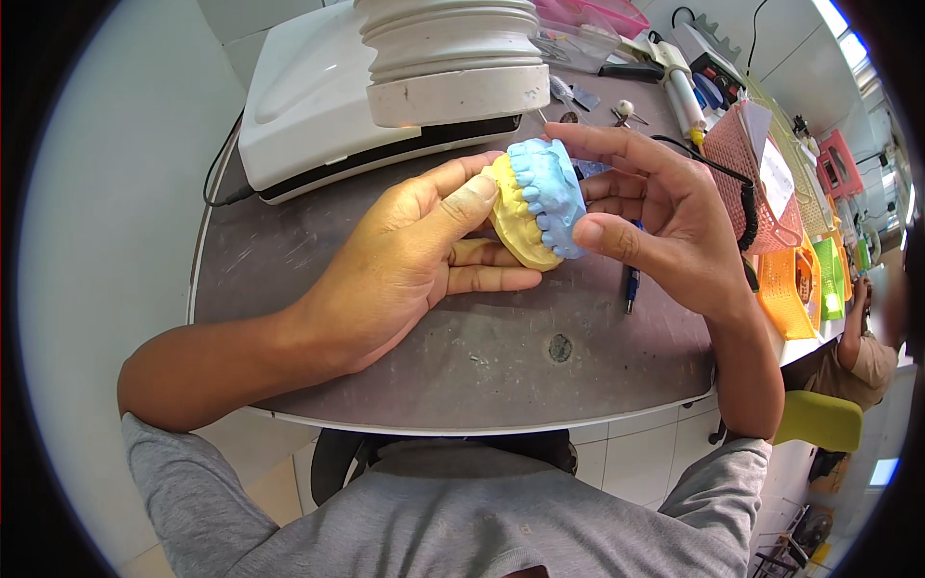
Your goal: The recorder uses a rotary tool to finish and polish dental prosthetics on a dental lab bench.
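A pair of dental casts is held together above the grey worktop (462,356), a yellow one (511,217) on the left and a light blue one (554,193) on the right, their teeth meeting. My left hand (414,250) grips the yellow cast, its thumb on the upper left part and its fingers underneath. My right hand (679,222) holds the blue cast from the right, thumb on its lower part and index finger at the top. A dark blue pen (632,279) lies on the worktop partly behind my right hand.
A white machine (299,116) and ribbed white duct (453,91) stand at the back. Small tools, a black coiled cable, a pink basket (732,149) and an orange basket (785,299) line the right side. A co-worker (858,356) sits at far right near a green chair (819,419).
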Motion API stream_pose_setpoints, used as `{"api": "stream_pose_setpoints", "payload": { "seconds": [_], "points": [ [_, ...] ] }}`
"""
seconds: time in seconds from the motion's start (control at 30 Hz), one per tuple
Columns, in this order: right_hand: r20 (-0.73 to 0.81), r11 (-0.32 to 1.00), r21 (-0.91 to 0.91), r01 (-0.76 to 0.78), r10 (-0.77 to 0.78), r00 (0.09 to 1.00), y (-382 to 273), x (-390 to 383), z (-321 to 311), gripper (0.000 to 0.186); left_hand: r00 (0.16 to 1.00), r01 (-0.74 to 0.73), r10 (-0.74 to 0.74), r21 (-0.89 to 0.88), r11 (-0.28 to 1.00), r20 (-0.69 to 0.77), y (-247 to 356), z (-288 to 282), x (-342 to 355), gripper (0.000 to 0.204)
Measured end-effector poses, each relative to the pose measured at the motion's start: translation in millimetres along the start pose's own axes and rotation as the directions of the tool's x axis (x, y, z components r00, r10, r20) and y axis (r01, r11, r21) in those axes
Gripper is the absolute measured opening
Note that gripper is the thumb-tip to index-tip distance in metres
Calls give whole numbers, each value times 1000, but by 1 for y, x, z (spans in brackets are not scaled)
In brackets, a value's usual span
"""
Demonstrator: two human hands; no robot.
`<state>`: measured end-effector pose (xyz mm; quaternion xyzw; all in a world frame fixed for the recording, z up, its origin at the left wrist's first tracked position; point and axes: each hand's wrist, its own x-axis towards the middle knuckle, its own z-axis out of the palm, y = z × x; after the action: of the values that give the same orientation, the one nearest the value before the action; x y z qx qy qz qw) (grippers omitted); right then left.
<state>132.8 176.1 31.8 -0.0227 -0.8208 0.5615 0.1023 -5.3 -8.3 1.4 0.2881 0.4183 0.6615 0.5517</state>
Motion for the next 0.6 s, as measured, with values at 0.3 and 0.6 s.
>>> {"api": "stream_pose_setpoints", "payload": {
  "seconds": [0.3, 0.6],
  "points": [
    [6, 993, -68, 99, -99, 995, 2, 1, -2, 62, 1000, -12, 12, -55, 998, -4, 2, -5, 1, 54],
    [-55, 995, 28, 91, -89, 995, 2, -8, 9, 61, 988, -120, 136, 185, 975, -79, -5, -2, -3, 51]
  ]
}}
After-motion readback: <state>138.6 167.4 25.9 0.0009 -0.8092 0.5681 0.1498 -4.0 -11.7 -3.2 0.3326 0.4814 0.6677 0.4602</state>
